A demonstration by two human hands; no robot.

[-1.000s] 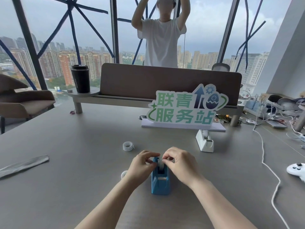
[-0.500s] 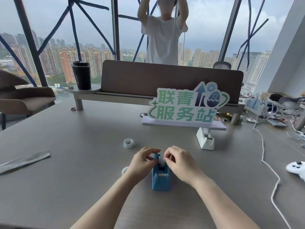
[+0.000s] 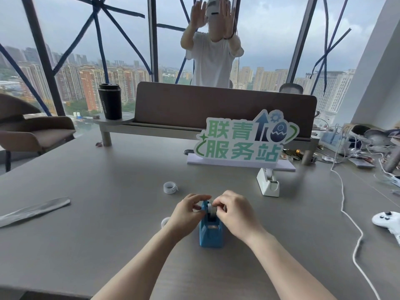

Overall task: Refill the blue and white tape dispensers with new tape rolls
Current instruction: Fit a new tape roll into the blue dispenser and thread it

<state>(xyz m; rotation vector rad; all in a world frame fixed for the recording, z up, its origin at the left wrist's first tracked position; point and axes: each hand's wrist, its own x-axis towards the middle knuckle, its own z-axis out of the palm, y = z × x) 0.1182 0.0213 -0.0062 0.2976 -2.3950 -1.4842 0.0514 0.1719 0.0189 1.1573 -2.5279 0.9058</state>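
From the head view, the one view there is: both hands are low in the centre of the frame, closed in around the top of the blue dispenser (image 3: 211, 231), which stands on the grey table (image 3: 104, 213). The left hand (image 3: 187, 213) pinches at the dispenser's upper left side, fingers curled nearly closed; the right hand (image 3: 234, 213) has thumb and fingertips pressed to a pale tape roll (image 3: 211, 210) sitting in the cradle. Over the last second little has shifted — the fingers have worked in tighter on the roll and the dispenser has kept its spot. I'd say the roll is being seated on its hub, or its end picked free; the blue one is close to done.

The white dispenser (image 3: 268, 184) waits just right of centre, in front of the green sign (image 3: 242, 141), untouched. A loose roll (image 3: 170, 187) lies just above the left hand, and a sliver of another (image 3: 165, 221) peeks out at the left wrist — likely the spare for the white one. Across the table, someone in a white shirt (image 3: 213, 61) has lowered raised hands to head height.
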